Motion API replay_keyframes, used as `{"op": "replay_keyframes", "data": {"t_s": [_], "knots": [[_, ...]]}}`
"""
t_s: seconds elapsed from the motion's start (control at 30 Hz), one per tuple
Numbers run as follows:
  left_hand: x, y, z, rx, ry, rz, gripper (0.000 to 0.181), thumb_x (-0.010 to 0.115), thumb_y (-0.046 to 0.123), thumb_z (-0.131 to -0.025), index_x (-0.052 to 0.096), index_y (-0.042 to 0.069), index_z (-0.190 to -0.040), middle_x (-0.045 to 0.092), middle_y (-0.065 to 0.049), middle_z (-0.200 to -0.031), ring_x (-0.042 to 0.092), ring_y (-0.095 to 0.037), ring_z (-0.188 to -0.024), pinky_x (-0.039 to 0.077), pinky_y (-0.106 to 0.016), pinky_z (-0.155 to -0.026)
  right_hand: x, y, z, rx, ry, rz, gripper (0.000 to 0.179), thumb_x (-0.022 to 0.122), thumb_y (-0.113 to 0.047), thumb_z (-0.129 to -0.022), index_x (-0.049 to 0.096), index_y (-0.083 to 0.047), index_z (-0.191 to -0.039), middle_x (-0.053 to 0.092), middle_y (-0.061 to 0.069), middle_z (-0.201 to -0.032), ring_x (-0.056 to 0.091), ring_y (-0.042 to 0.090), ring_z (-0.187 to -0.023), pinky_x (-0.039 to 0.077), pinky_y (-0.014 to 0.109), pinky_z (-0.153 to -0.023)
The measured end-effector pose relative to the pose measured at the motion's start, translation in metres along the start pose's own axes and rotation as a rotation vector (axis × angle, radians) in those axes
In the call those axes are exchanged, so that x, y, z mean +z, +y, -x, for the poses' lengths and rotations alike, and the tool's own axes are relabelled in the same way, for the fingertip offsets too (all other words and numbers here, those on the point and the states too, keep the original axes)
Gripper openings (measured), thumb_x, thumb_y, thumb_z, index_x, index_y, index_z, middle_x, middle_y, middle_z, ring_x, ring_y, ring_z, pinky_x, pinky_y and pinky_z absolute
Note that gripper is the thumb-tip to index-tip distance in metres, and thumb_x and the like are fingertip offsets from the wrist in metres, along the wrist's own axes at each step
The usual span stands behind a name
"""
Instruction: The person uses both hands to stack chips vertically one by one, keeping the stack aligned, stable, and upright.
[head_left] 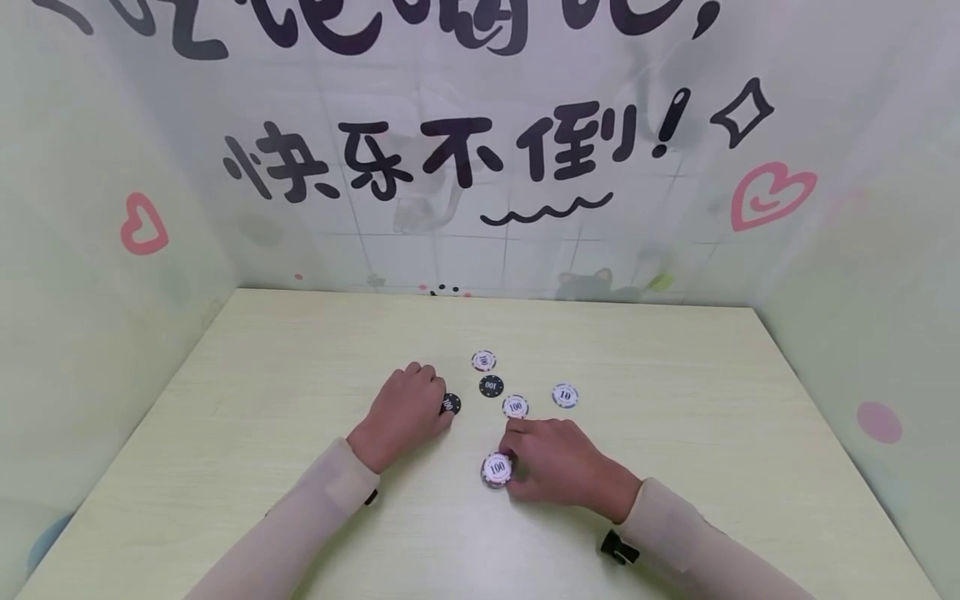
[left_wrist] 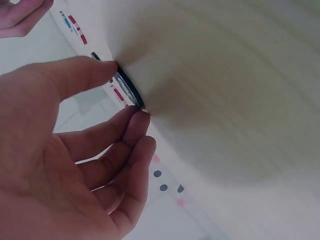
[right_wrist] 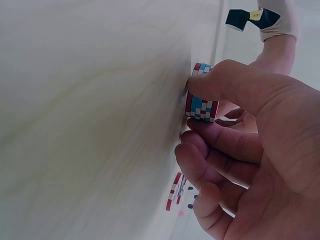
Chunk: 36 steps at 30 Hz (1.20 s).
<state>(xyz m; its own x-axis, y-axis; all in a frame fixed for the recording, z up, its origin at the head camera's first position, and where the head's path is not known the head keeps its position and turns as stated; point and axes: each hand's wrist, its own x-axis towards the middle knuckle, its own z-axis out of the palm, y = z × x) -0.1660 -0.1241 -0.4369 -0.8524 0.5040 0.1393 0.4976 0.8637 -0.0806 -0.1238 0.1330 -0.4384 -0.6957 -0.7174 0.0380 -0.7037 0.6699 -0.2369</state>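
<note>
My left hand (head_left: 405,412) pinches a black poker chip (head_left: 451,403) at its edges between thumb and fingertips. In the left wrist view this chip (left_wrist: 129,89) lies flat at the tabletop. To the right and nearer, my right hand (head_left: 561,463) holds a short stack of poker chips (head_left: 497,469) between thumb and index finger, a white 100 chip on top. Red, white and blue edges show on the stack (right_wrist: 202,105) in the right wrist view. The stack stands on the table; its right side is hidden by the fingers.
Beyond the hands lie a white 100 chip (head_left: 483,360), a black 100 chip (head_left: 491,386), another white 100 chip (head_left: 515,407) close to the right fingers, and a white 10 chip (head_left: 566,395). A pale wooden table (head_left: 300,358) meets printed sheets (head_left: 427,250) behind and at both sides.
</note>
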Motion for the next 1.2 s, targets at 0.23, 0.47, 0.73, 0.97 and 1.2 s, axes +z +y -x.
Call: {"op": "replay_keyframes", "data": {"t_s": [0.23, 0.47, 0.73, 0.97, 1.2], "knots": [[-0.002, 0.001, 0.001, -0.010, -0.036, 0.050, 0.038, 0.077, 0.026, -0.087, 0.051, 0.008, -0.066, 0.049, -0.005, -0.068, 0.047, -0.025, -0.065, 0.051, -0.041, -0.065, 0.001, -0.001, 0.000, 0.003, 0.006, -0.005, 0.024, 0.090, -0.021, -0.083, 0.081, -0.015, -0.104, 0.072, -0.005, -0.103, 0.064, 0.007, -0.076, 0.049, 0.025, -0.060], [-0.001, 0.003, 0.003, -0.012, -0.063, 0.071, 0.035, 0.072, 0.028, -0.084, 0.049, 0.011, -0.065, 0.047, -0.004, -0.067, 0.046, -0.024, -0.065, 0.050, -0.040, -0.066, 0.000, -0.001, 0.000, 0.003, 0.002, -0.009, 0.024, 0.090, -0.021, -0.083, 0.080, -0.015, -0.104, 0.072, -0.005, -0.104, 0.063, 0.006, -0.075, 0.049, 0.024, -0.061], [0.000, 0.004, 0.010, 0.017, -0.022, 0.111, 0.035, 0.071, 0.029, -0.083, 0.046, 0.014, -0.064, 0.045, -0.001, -0.064, 0.043, -0.021, -0.062, 0.044, -0.036, -0.062, 0.001, -0.001, 0.001, -0.004, 0.012, -0.006, 0.025, 0.091, -0.021, -0.082, 0.081, -0.015, -0.104, 0.072, -0.005, -0.103, 0.062, 0.006, -0.075, 0.049, 0.024, -0.061], [-0.001, 0.009, 0.014, 0.062, 0.020, 0.140, 0.033, 0.073, 0.031, -0.082, 0.050, 0.011, -0.069, 0.046, 0.000, -0.067, 0.043, -0.020, -0.064, 0.044, -0.037, -0.064, 0.001, -0.002, 0.001, 0.000, 0.015, -0.004, 0.024, 0.090, -0.021, -0.083, 0.081, -0.015, -0.104, 0.072, -0.005, -0.104, 0.064, 0.007, -0.076, 0.050, 0.025, -0.061], [-0.004, 0.014, 0.018, 0.131, 0.099, 0.133, 0.034, 0.075, 0.036, -0.083, 0.057, 0.009, -0.074, 0.049, 0.000, -0.069, 0.045, -0.019, -0.066, 0.045, -0.036, -0.064, 0.001, -0.001, 0.001, 0.000, 0.015, -0.011, 0.025, 0.090, -0.020, -0.083, 0.081, -0.013, -0.105, 0.073, -0.004, -0.104, 0.065, 0.007, -0.077, 0.051, 0.025, -0.063]]}}
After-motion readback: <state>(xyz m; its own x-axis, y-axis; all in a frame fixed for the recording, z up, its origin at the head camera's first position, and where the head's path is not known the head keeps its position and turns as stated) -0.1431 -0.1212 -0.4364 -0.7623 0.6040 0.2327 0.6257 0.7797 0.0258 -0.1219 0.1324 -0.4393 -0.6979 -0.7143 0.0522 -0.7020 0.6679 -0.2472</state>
